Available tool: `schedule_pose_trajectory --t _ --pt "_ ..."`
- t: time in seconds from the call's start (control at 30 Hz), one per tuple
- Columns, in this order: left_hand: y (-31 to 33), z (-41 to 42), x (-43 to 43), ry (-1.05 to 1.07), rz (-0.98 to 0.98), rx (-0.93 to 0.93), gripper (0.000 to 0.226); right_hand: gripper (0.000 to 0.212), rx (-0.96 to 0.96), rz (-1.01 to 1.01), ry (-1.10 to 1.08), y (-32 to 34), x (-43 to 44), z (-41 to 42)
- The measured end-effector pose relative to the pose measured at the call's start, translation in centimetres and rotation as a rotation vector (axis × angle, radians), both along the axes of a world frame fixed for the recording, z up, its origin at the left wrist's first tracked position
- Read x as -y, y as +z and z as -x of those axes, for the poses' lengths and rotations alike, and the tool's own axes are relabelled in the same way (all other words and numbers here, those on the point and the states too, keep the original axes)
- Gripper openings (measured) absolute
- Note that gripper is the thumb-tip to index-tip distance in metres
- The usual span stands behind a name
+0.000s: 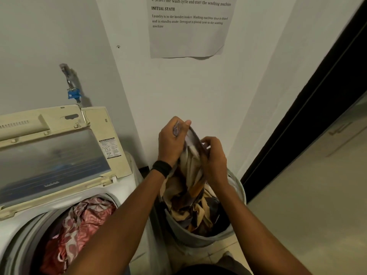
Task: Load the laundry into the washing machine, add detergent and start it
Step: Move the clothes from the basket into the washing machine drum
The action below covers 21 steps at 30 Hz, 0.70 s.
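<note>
Head view: with left hand (172,141) and right hand (214,158) in firm grip on the patterned cloth (188,185), lift clear of the basket (198,238), then swing left into the drum (25,235).

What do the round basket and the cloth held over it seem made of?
Basket: probably grey plastic; smooth matte wall. Cloth: soft fabric, brown, cream and orange; it hangs in limp folds from the left hand and right hand.

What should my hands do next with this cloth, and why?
Probably lift the patterned cloth clear of the basket and swing it left into the washer drum: left hand and right hand grip its top, but its tail sits in the basket.
</note>
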State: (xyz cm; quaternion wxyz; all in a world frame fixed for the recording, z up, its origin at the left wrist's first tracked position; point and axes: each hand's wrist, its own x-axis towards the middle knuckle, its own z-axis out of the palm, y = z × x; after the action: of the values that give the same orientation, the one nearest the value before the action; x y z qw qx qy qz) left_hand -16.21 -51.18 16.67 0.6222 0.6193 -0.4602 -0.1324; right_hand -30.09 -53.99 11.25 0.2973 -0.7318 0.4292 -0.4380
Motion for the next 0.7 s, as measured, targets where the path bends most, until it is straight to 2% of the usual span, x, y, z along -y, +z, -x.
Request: schedule_pose_trajectory --t 0.1,0.13,0.2,0.27,0.37,0.43,0.5,0.6,0.7 --pt "1.3 -0.5 0.0 0.081 0.057 0.012 0.037 0.046 -0.191 -0.062 -0.012 -3.6 -0.5 1.5" --pt "1.6 -0.9 0.1 0.138 0.089 -0.032 0.038 0.046 -0.238 -0.098 -0.034 -4.5 -0.4 2.4" --pt "1.9 -2.4 0.3 0.268 0.139 -0.132 0.041 0.03 -0.291 -0.194 -0.089 -5.2 0.3 4.9" --pt "1.9 -4.1 0.3 0.332 0.144 -0.123 0.04 0.016 -0.19 -0.357 -0.088 -3.9 1.7 8.0" --pt "1.3 -5.3 0.0 0.36 0.083 -0.065 0.038 0.002 0.145 -0.536 0.072 1.9 4.2 11.2" --pt "1.2 -5.0 0.0 0.325 0.1 -0.096 0.039 0.01 0.315 -0.513 0.131 7.0 5.3 11.8" --pt "1.7 -4.1 -0.1 0.26 0.132 -0.117 0.035 0.017 0.364 -0.394 0.109 11.5 5.9 11.2" --pt "2.1 -1.5 0.0 0.12 0.131 -0.107 0.024 0.019 0.248 -0.322 0.163 13.9 6.0 7.5" --pt "1.3 1.3 0.2 -0.079 0.09 -0.136 0.019 0.022 0.078 -0.311 0.263 12.5 4.7 2.8"
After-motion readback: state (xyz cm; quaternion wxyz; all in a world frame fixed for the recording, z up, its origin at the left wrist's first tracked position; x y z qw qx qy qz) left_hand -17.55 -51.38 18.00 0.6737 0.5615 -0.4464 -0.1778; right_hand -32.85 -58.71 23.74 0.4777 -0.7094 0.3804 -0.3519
